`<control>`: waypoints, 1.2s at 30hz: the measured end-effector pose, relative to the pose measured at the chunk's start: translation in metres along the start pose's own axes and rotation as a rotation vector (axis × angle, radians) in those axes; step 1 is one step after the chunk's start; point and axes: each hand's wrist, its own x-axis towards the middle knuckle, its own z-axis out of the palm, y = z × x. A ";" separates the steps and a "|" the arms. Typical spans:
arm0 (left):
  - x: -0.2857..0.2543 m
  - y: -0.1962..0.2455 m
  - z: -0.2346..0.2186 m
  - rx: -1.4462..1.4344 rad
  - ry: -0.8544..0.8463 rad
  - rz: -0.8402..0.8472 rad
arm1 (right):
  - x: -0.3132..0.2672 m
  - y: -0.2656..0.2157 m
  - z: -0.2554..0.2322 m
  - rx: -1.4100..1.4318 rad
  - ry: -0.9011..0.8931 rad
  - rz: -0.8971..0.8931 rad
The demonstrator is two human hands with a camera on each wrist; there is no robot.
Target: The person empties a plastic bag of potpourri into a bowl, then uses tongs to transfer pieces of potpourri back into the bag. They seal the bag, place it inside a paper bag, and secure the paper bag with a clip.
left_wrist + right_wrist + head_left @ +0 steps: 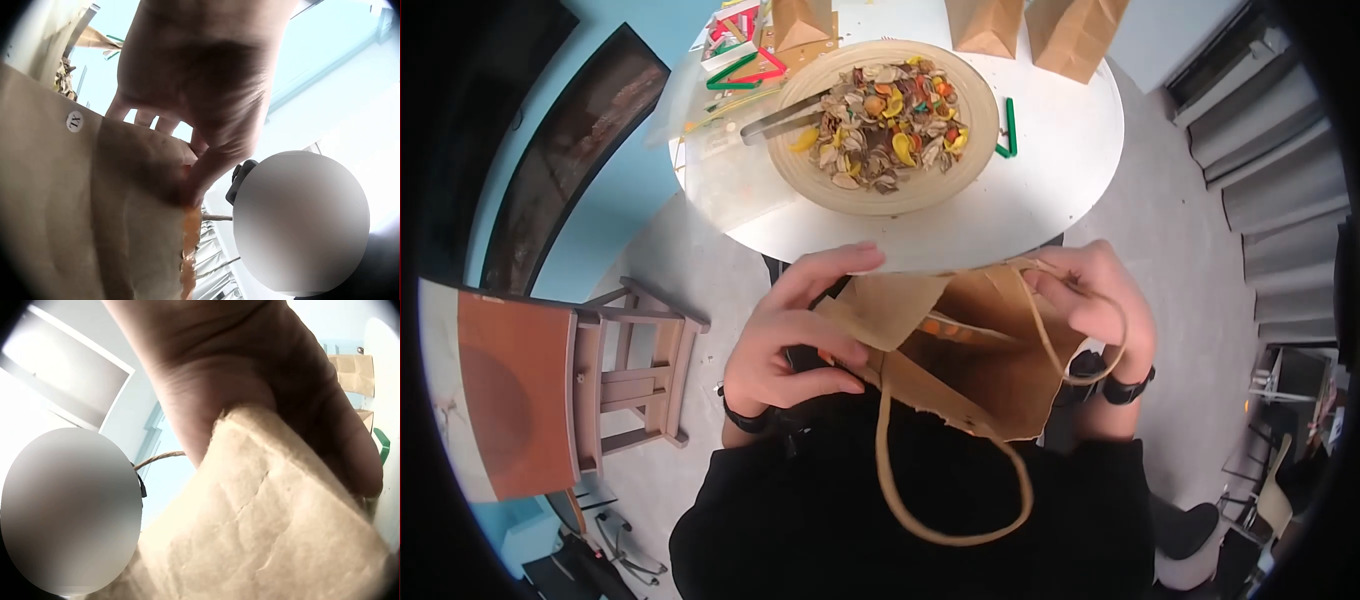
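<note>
A brown paper bag (1010,385) with twisted handles is held in front of the body, its mouth facing up toward the head camera and an orange-patterned strip inside. The left hand (795,335) is at the bag's left side; in the left wrist view that hand (200,81) pinches the rim near an orange strip, beside a round XL sticker (75,121). The right hand (1100,300) grips the rim at the far right corner, by one handle. In the right wrist view the bag's side (269,506) hides part of the right hand (250,375).
On the white round table (1060,160) stands a wide round tray (790,170) of dried petals with metal tongs (785,120). Behind are paper bags (1075,40); green strips (1011,125) lie right of the tray. A wooden stool (635,375) stands at left.
</note>
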 end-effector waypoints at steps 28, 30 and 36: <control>-0.023 -0.065 0.044 -0.391 0.150 -0.309 | -0.067 0.023 0.012 0.974 0.884 0.011; -0.018 -0.063 0.046 -0.474 0.289 -0.362 | -0.072 0.035 0.023 1.011 0.866 0.031; 0.005 -0.024 0.032 -0.474 0.488 -0.388 | -0.079 0.060 0.051 1.117 0.811 0.093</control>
